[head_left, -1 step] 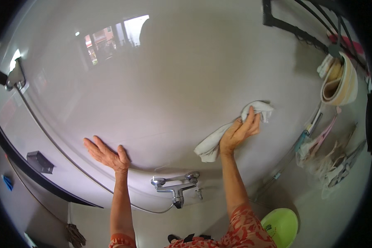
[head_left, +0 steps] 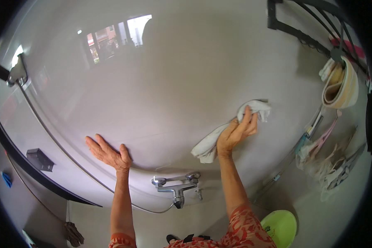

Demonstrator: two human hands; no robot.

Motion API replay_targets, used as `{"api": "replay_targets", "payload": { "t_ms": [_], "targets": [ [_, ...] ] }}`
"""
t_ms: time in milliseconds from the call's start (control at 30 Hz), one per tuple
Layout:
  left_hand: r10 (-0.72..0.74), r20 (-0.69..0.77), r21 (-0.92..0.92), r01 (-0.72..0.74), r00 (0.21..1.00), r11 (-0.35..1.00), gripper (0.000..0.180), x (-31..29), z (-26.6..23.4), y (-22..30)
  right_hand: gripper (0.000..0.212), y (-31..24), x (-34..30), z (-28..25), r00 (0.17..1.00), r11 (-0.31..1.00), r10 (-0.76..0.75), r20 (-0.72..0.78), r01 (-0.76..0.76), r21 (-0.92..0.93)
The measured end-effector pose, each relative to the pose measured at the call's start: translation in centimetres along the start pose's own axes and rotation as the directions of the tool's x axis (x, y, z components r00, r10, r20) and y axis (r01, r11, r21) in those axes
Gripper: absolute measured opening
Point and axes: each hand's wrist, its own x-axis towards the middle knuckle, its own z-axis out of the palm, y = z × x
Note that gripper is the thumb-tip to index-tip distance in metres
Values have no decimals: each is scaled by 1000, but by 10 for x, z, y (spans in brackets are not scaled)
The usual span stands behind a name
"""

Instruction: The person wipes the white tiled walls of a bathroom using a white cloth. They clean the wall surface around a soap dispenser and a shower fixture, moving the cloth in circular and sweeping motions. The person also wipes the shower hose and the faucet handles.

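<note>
A white cloth (head_left: 208, 144) is bunched in my right hand (head_left: 236, 134), with one part showing above my fingers and a longer end hanging down to the left. My fingers press it against the glossy pale wall (head_left: 177, 95). To the left, my left hand (head_left: 110, 155) lies flat on the same wall, fingers spread, holding nothing. Between and below both hands, a chrome mixer tap (head_left: 177, 189) is fixed to the wall.
A shower head (head_left: 17, 74) with a metal hose (head_left: 49, 134) hangs at left, near a dark wall box (head_left: 40, 160). At right are a black rack (head_left: 295, 31), a striped towel (head_left: 346, 89) and hanging bags (head_left: 318, 157). A green basin (head_left: 282, 227) stands below. A mop (head_left: 73, 234) is at lower left.
My right hand and the cloth have shifted very slightly to the left along the wall. My left hand stays flat in nearly the same place.
</note>
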Motion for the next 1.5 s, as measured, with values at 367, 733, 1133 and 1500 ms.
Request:
{"api": "replay_targets", "payload": {
  "t_ms": [367,733,1133,1500],
  "targets": [
    [-51,45,7,50,998,999,77,-5,-1,-4,37,-107,-55,29,765,758,-640,71,614,220],
    [-81,57,-3,81,995,997,75,-7,-2,-9,33,-115,-36,29,334,369,-929,157,834,410],
    [-79,45,-24,81,996,996,75,-9,1,-9,45,-143,101,60,803,800,-586,-111,595,82],
    [-162,127,-190,184,979,964,83,-12,-6,-10,34,-177,-19,60,519,506,-855,28,820,265]
  ]
}}
